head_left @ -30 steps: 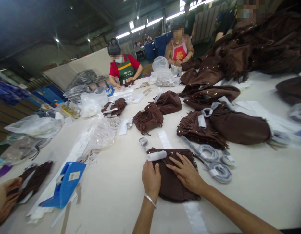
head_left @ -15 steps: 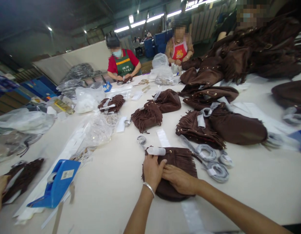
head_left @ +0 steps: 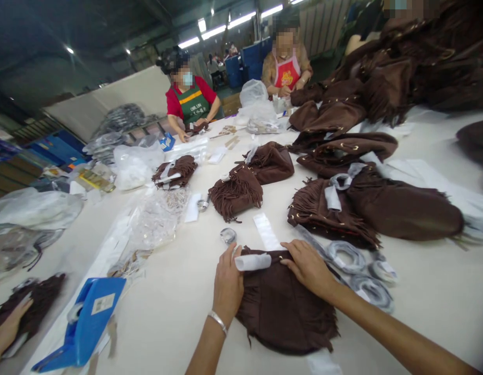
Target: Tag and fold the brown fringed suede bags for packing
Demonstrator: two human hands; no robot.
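A brown fringed bag lies flat on the table in front of me, its fringe hanging at both sides. My left hand, with a silver bangle at the wrist, grips the bag's upper left edge beside a white wrapped roll. At the upper right edge my right hand holds the bag's rim between thumb and fingers. Just beyond the left hand sits a small wrapped coil. A white strip lies past the bag's top edge. Wrapped strap coils rest right of my right hand.
A blue tape dispenser stands at left. Another person's hand touches a dark fringed bag at the left edge. More brown bags are piled to the right. Clear plastic bags lie left of centre. Two people work across the table.
My hands have moved apart from the bag's middle to its upper edge, the right one going up and right. The bag's front now lies smoother and more spread out.
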